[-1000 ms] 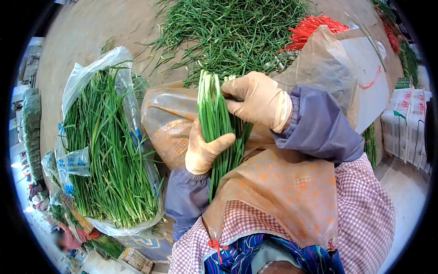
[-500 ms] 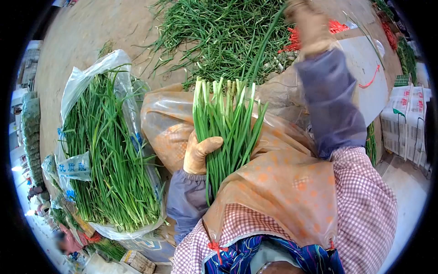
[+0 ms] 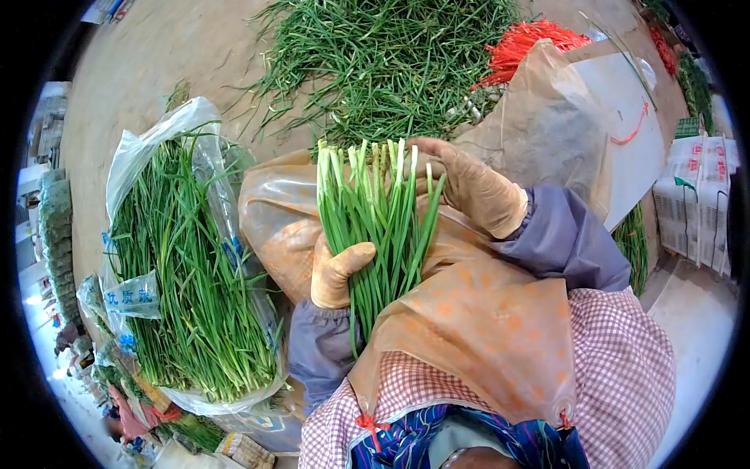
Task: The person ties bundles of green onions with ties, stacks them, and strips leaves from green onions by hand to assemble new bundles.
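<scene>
so, on the left the bag (image 3: 134,168) holds greens (image 3: 187,273); next, my gloved left hand (image 3: 336,270) curls round the bunch (image 3: 379,227), thumb across its edge. the bunch is above my apron (image 3: 484,320), pale ends away from me. at its right, my right hand (image 3: 478,186) bends its fingers; i cannot tell if they pinch stems.

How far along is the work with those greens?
Partway, seemingly. The loose greens on the floor look sorted out. The left hand grips a bunch, pale ends together, with the right hand at its edge. No tie shows around it, so tying may remain. Whether the bagged greens are finished, I can't tell.
</scene>
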